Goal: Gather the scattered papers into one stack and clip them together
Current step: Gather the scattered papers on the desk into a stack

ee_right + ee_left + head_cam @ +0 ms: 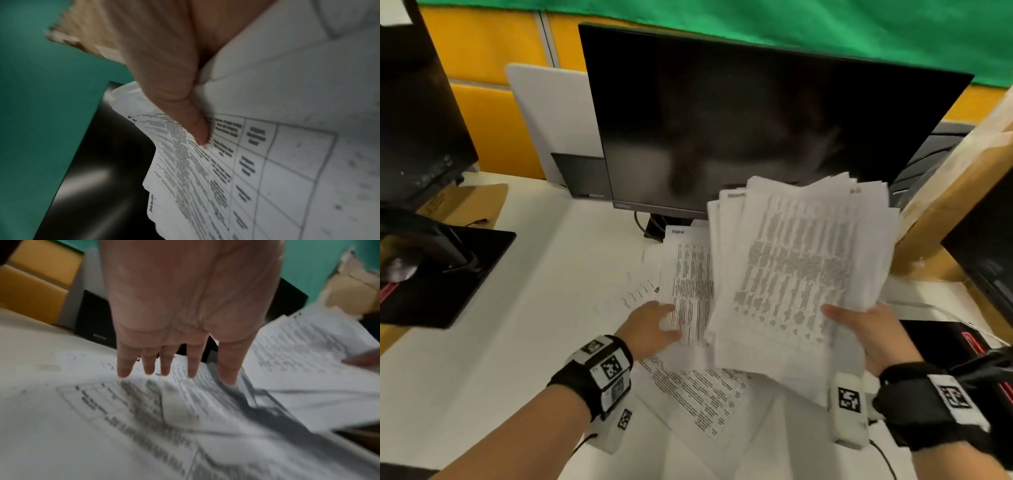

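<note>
**Half the papers in hand, the rest still on the desk**

So the right hand (pixel 866 337) has a fat, messy bundle of printed papers (pixel 798 274) lifted off the desk, thumb clamped down on the top sheet and the rest of the fingers hidden underneath. The edges are fanned out all over, not squared up at all. It sits at about 3 o'clock in the head view, tilted up in front of the monitor.

The left hand (pixel 650 329) is flat, fingers (pixel 148 365) straight and spread, fingertips pressing on a loose sheet (pixel 688 284) lying on the desk just left of the bundle. More loose pages (pixel 698 394) are spread under and below it toward 6 o'clock, overlapping at odd angles.

The surface is a white desk (pixel 500 342). A big dark monitor (pixel 739 120) stands at 12 o'clock, with a white panel (pixel 551 113) behind its left edge. Another monitor's black base (pixel 448 274) is at 9 o'clock. Cardboard boxes (pixel 955 192) are stacked at 2 o'clock, and yellow partitions (pixel 482 44) with green cloth (pixel 791 24) draped over the top run along the back.

The text on every page is motion-blurred, can't read any of it. I can't make out a clip anywhere. Both wrist views are smeared, and the right one is mostly palm and paper.
</note>
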Available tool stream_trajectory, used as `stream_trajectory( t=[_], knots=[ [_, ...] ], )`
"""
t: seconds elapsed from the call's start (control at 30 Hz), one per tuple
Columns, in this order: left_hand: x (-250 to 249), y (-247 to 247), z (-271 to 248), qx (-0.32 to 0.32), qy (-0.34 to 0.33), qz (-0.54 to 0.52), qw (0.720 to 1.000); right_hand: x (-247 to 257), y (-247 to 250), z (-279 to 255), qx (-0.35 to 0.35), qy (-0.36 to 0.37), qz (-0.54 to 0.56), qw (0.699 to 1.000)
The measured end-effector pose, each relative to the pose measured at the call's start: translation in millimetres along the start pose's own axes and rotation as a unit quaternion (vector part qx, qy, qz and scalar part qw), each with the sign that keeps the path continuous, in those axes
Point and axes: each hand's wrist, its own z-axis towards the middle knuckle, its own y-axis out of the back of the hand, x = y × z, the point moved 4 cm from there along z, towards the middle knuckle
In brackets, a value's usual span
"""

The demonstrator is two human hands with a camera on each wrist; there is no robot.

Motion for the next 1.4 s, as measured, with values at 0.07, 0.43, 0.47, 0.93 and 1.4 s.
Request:
stream_trajectory(
  t=[0.07, 0.43, 0.47, 0.93, 1.4],
  knots=[
    [6, -19, 2, 0.033, -0.026, 0.101, 0.994, 9, 17, -7, -0.042, 0.027, -0.019, 0.999],
    [18, -23, 0, -0.092, 0.106, 0.094, 0.986, 31, 32, -39, -0.116, 0.064, -0.090, 0.987],
    [16, -25, 2, -0.085, 0.119, 0.106, 0.984, 30, 30, -39, -0.117, 0.061, -0.091, 0.987],
    [-12, -24, 26, -0.096, 0.097, -0.089, 0.987, 47, 34, -41, -0.149, 0.094, -0.114, 0.978],
    [-30, -29, 53, -0.006, 0.093, 0.063, 0.994, 44, 42, -48, -0.162, 0.095, -0.131, 0.974]
  ],
)
